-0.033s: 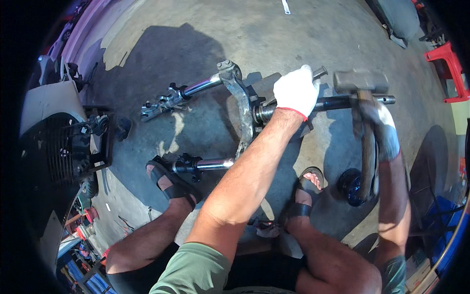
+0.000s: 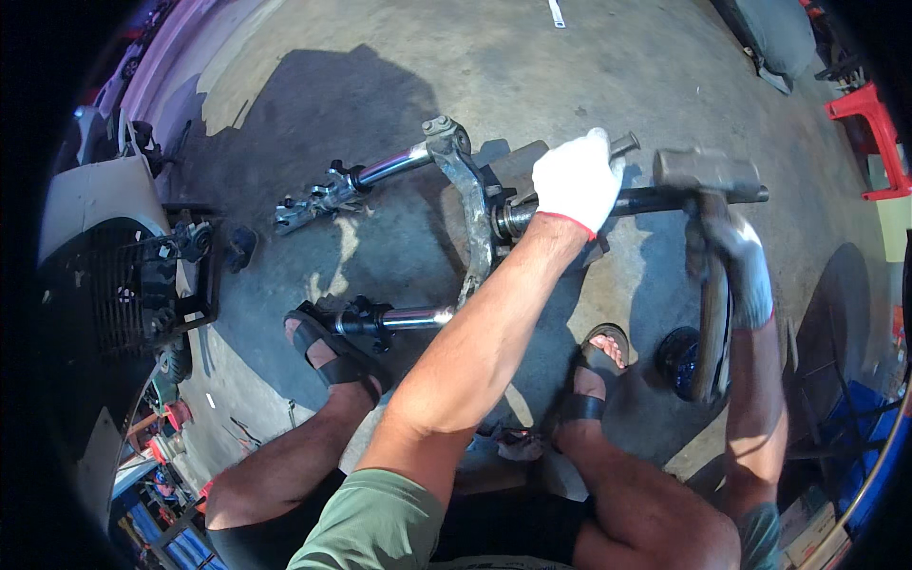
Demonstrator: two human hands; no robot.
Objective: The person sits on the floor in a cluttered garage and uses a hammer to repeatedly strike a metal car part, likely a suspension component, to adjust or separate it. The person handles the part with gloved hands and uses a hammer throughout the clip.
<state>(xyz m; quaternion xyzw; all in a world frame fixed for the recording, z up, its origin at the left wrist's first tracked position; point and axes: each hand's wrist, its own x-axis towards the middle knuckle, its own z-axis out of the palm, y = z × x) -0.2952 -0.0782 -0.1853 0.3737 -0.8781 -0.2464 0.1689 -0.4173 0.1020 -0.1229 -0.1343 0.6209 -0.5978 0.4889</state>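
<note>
A motorcycle front fork [image 2: 465, 185] lies on the floor in front of me, its steering stem [image 2: 655, 199] pointing right. My left hand [image 2: 575, 185], in a white glove with a red cuff, is closed around a metal chisel [image 2: 625, 144] just above the stem. Only the chisel's flat-headed end shows clearly; its working tip is mostly hidden near the bearing [image 2: 515, 218] at the stem's base. On the right, my gloved right hand [image 2: 746, 261] grips the handle of a sledgehammer [image 2: 705, 171]. The hammer head is held to the right of the chisel, apart from it.
My sandalled feet flank the work, the left one beside the lower fork leg [image 2: 418, 317]. A dark round container [image 2: 676, 359] sits under the hammer handle. A red plastic stool [image 2: 869, 138] stands far right, and a vehicle part with a grille [image 2: 128, 285] at left.
The hammer head has shifted slightly right and downward, away from the chisel, with my right hand moving down a little. My left hand and the fork are nearly unchanged.
</note>
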